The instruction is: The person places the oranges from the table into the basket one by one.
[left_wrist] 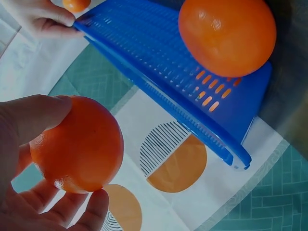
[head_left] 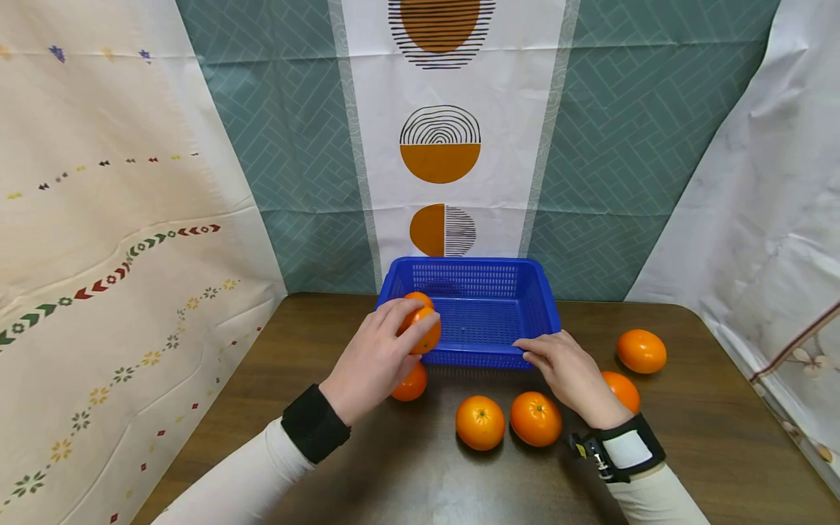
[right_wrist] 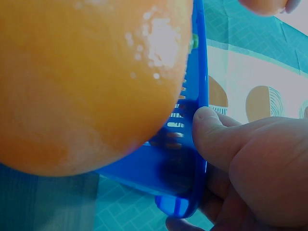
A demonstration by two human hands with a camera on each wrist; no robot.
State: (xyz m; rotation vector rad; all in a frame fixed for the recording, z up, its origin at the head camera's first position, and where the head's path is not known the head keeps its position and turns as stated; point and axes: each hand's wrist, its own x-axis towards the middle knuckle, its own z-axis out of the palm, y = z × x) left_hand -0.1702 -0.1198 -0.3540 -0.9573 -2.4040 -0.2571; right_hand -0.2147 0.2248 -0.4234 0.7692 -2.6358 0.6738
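Note:
My left hand (head_left: 374, 354) grips an orange (head_left: 425, 332) between thumb and fingers, above the left front part of a blue plastic basket (head_left: 469, 357). The left wrist view shows this held orange (left_wrist: 79, 144) up close, with the thumb on its top. Behind it, a second orange (head_left: 418, 297) shows at the basket's left side, partly covered by the fingers. My right hand (head_left: 571, 372) pinches the basket's front rim near the right corner, and in the right wrist view its thumb (right_wrist: 209, 127) lies on the rim.
On the brown table (head_left: 315, 328), one orange (head_left: 410, 383) lies under the left hand. Two more, a left one (head_left: 480, 423) and a right one (head_left: 536, 419), sit before the basket. Another orange (head_left: 622, 391) is beside the right wrist; a further orange (head_left: 642, 351) lies at right.

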